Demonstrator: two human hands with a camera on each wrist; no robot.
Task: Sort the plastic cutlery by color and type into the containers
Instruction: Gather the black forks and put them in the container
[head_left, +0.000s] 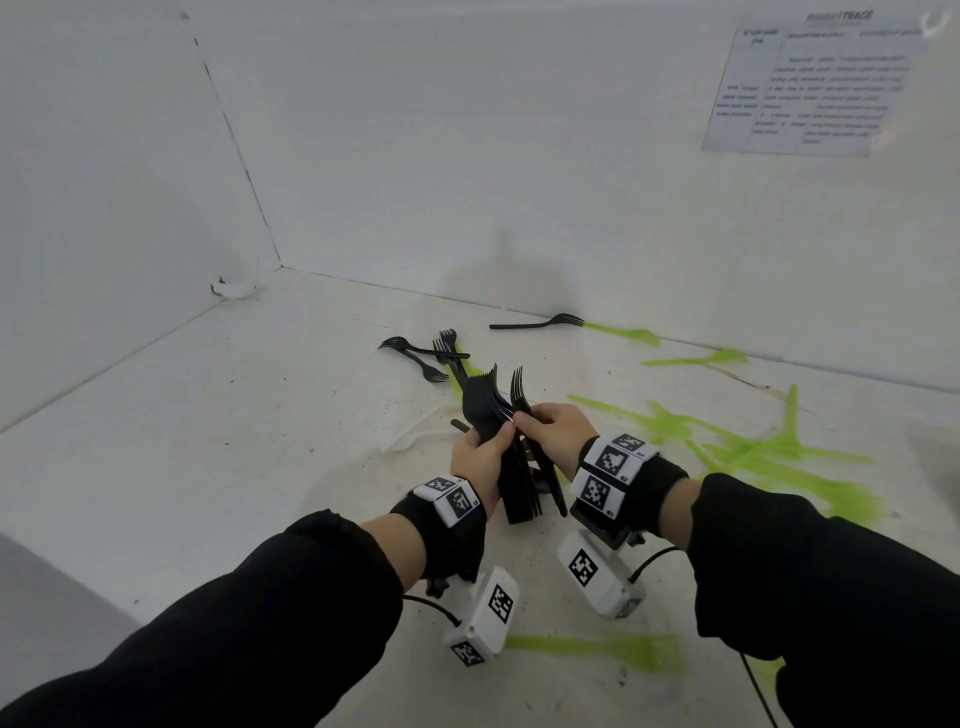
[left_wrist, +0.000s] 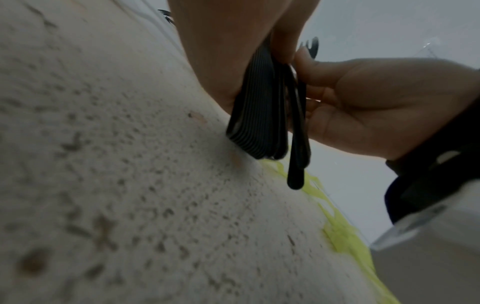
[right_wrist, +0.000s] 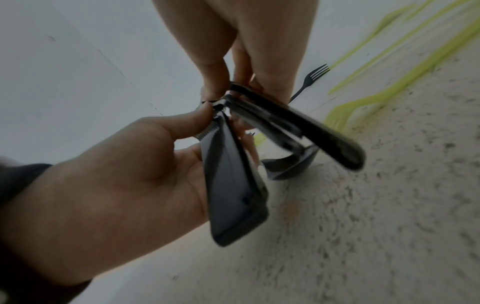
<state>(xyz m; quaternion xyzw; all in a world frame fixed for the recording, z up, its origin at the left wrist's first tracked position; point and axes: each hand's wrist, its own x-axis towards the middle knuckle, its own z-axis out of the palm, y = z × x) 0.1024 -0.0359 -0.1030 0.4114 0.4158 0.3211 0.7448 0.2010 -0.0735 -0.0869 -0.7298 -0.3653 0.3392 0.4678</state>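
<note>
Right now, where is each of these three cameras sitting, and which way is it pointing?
Head: worn on the head, looking forward and down at the white table; both sleeved forearms, left hand and right hand gripping black forks.
Left wrist: low by the table, looking up along the left hand; the right hand faces it.
Right wrist: looking along the right hand; the left hand faces it.
All three share the fork bundle.
</note>
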